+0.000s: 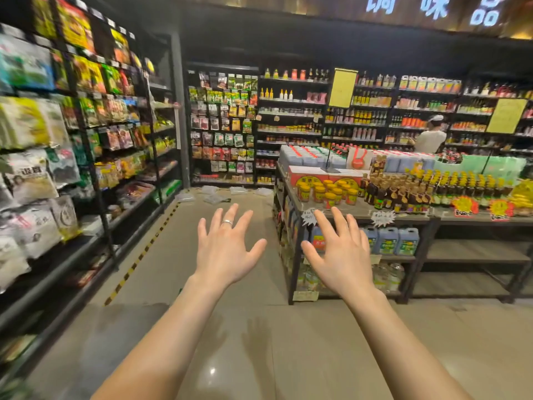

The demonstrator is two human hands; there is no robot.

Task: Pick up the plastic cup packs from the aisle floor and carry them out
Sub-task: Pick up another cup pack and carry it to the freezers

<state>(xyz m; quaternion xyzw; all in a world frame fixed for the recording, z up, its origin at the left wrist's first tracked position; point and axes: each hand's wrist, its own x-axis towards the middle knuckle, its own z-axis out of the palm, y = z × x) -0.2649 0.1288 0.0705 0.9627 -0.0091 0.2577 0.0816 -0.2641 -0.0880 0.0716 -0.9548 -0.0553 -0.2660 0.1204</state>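
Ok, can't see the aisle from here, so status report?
Left hand and right hand open, empty. Cup packs on floor at far end. Aisle between looks clear.

Well ahead of both spread, empty hands, left hand (224, 247) and right hand (340, 252): cup packs (214, 194) scattered on floor (230, 342) at aisle's far end. Left of left hand: shelves (86, 157). Right of right hand, near: display table (375, 217) bearing jars (326, 193).
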